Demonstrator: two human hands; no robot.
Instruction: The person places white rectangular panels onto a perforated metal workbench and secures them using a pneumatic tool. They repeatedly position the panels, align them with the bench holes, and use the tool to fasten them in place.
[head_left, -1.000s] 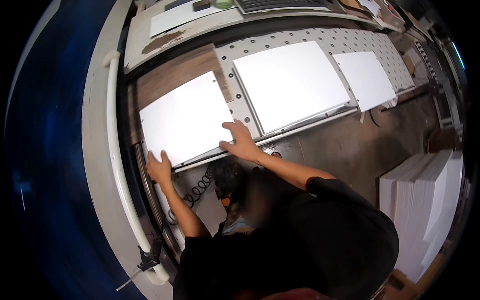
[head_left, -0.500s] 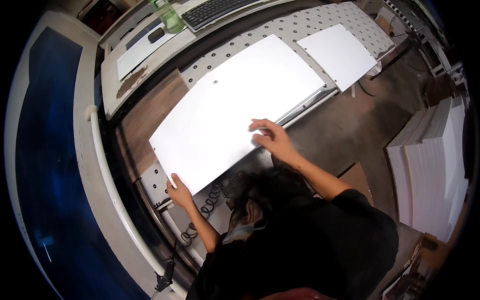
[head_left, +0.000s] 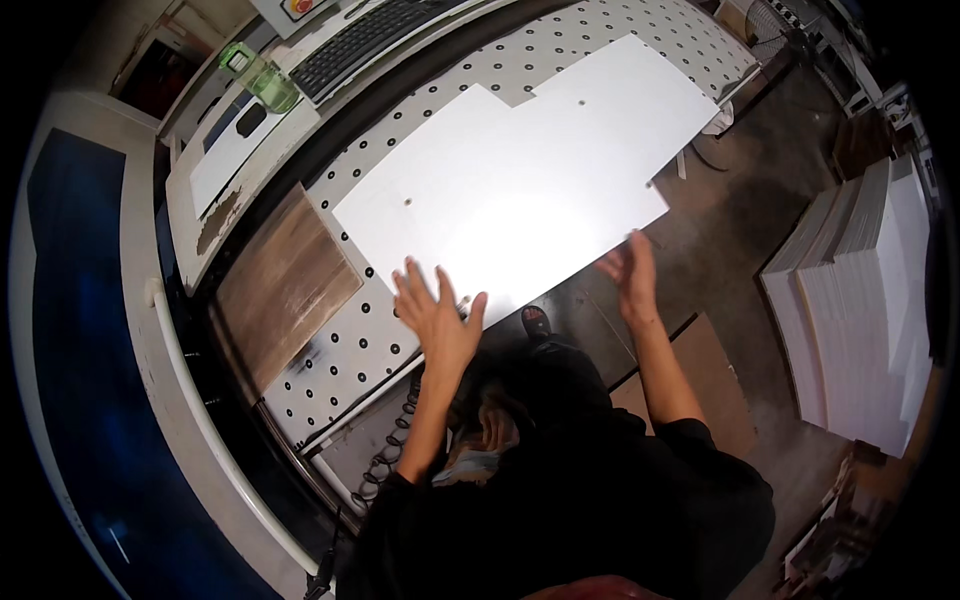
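Observation:
A large white panel (head_left: 470, 210) with small round holes lies on the perforated bed (head_left: 335, 375). It meets or overlaps a second white panel (head_left: 640, 95) to its right; the border between them is washed out by glare. My left hand (head_left: 440, 318) is open, fingers spread over the large panel's near left corner. Beside the near right edge of that panel is my right hand (head_left: 632, 278), open with its fingers slightly bent. Whether its fingertips touch the edge I cannot tell.
A brown wooden board (head_left: 285, 285) lies left of the panels. Behind the bed, a ledge holds a black keyboard (head_left: 370, 45) and a green bottle (head_left: 260, 78). A tall stack of white sheets (head_left: 850, 310) stands on the right. A coiled black cable (head_left: 392, 440) hangs below the bed.
The large panel has slid right, up against or onto the second panel, baring bed and brown board at left. My left hand went from gripping its corner to lying spread; my right moved right.

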